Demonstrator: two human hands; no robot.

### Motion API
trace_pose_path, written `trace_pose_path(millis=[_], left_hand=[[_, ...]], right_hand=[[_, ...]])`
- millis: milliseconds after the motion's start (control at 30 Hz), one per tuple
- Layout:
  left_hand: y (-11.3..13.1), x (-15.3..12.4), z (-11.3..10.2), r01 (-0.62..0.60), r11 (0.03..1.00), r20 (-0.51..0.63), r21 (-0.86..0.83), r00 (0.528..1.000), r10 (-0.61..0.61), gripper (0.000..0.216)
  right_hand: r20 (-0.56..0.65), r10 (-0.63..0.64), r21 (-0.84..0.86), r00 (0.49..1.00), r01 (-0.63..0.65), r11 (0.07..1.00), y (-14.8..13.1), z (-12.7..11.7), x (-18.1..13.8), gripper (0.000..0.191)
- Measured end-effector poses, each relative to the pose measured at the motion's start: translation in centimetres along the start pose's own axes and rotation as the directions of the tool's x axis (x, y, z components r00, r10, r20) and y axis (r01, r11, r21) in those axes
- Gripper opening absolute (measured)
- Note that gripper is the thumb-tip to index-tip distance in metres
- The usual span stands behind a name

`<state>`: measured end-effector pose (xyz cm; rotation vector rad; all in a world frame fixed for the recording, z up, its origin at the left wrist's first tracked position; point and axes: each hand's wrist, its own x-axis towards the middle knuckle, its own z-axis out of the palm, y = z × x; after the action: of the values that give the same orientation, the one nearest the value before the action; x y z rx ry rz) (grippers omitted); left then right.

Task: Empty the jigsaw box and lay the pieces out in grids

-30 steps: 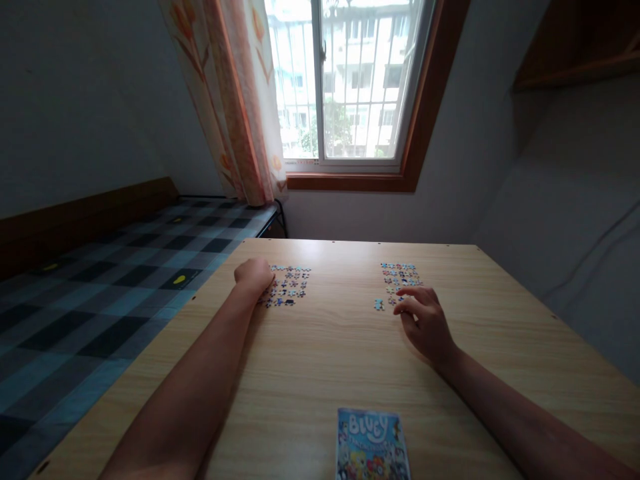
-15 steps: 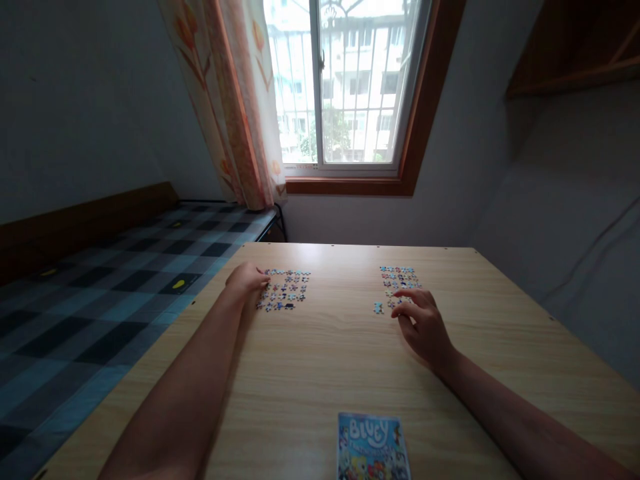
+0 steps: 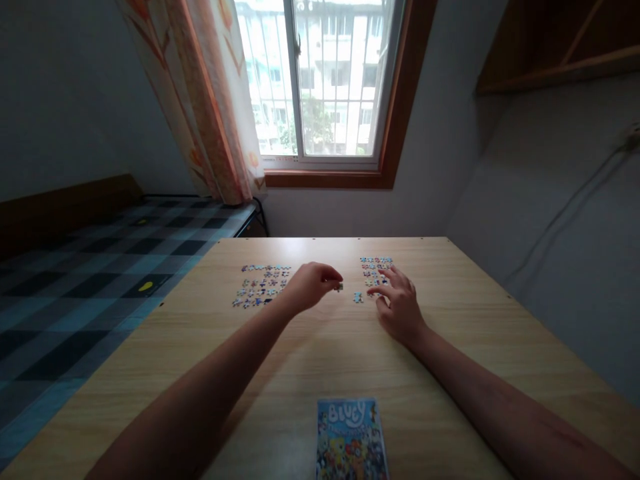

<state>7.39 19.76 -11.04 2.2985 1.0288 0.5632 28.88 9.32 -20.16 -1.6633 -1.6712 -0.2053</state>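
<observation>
Between the fingertips of my left hand (image 3: 313, 283) is a small jigsaw puzzle piece (image 3: 339, 287), pinched above the middle of the table. Rows of loose puzzle pieces (image 3: 257, 285) lie to the left, partly hidden behind that hand. My right hand (image 3: 400, 303) rests with fingers spread over the lower part of the right-hand block of pieces (image 3: 376, 265); nothing shows in its grip. Just left of its fingertips is a light blue piece or small joined cluster (image 3: 358, 297). The right hand hides some of the pieces beneath it.
A box with "Bluey" on it (image 3: 350, 440) lies at the near edge of the wooden table (image 3: 280, 400). A bed with a checked cover (image 3: 100, 280) runs along the left. Behind the table are a curtain (image 3: 200, 100) and a window (image 3: 335, 87).
My left hand has moved right from the left block, carrying a puzzle piece toward the right block. My right hand has stayed by the right pieces, fingers spreading. The view has turned slightly right.
</observation>
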Motion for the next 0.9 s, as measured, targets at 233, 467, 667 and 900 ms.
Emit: trace_pose_path(millis=[233, 467, 667, 900], left_hand=[[0.0, -0.4, 7.5, -0.049, 0.999, -0.073, -0.02, 0.996, 0.048, 0.017], [-0.3, -0.4, 8.5, -0.077, 0.991, -0.094, 0.108, 0.992, 0.088, 0.016], [-0.5, -0.3, 8.5, -0.128, 0.981, -0.122, 0.144, 0.982, 0.146, 0.014], [-1.1, -0.5, 8.5, -0.167, 0.97, -0.135, 0.175, 0.972, 0.192, 0.013]], right_hand=[[0.13, 0.073, -0.022, 0.989, -0.071, 0.997, -0.3, 0.1, 0.5, 0.036], [0.213, 0.058, -0.025, 0.975, -0.054, 0.998, -0.5, 0.2, 0.6, 0.04], [0.238, 0.037, -0.01, 0.97, -0.036, 0.999, -0.5, 0.2, 0.7, 0.036], [0.217, 0.027, -0.01, 0.976, -0.026, 1.0, -0.5, 0.1, 0.7, 0.029]])
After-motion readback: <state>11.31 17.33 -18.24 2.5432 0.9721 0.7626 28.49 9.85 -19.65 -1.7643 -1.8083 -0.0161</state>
